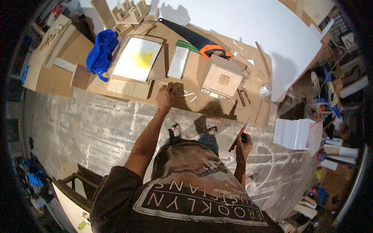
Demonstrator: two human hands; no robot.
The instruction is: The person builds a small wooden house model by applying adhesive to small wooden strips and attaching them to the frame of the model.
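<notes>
A small plywood box is standing on the brown desk, partly in front of the orange handle of a handsaw, whose dark blade is stretching away toward the far left. Loose pieces are crowding around the box: thin white sticks are lying to its left, two dark brown sticks are lying at its right, and a long wooden strip is lying farther right. A white strip is lying near a green strip, and a yellow-stained white sheet is taking up the left part, with a bundled blue strap beside it. White panels are standing in a row right of the desk. The box is showing a small square on its upper face, but its inside is staying out of view. The right hand is closing its fingers around a red-handled pointed tool, holding it just off the desk's front edge, while the left hand is bunching its fingers at that edge near a small pale wood piece, and whether they are gripping it cannot be told
</notes>
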